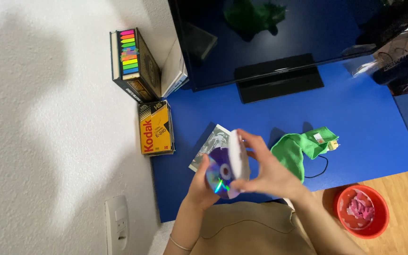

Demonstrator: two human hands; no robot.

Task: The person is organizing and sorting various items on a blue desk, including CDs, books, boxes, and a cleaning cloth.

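Fingers of left hand (199,186) curled under shiny purple disc (219,177), gripping its edge; right hand (270,172) closed on white round pad (238,156) against disc. Behind at 12 o'clock: photo sleeve (211,141) on blue desk (364,127); green cloth (298,148) at 2 o'clock.

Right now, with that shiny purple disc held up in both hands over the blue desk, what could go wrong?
The shiny purple disc is gripped by the left hand on its face, so fingerprints seem likely. The right hand presses a white round pad against it; grit might scratch it. If it slips, it could drop onto the blue desk.
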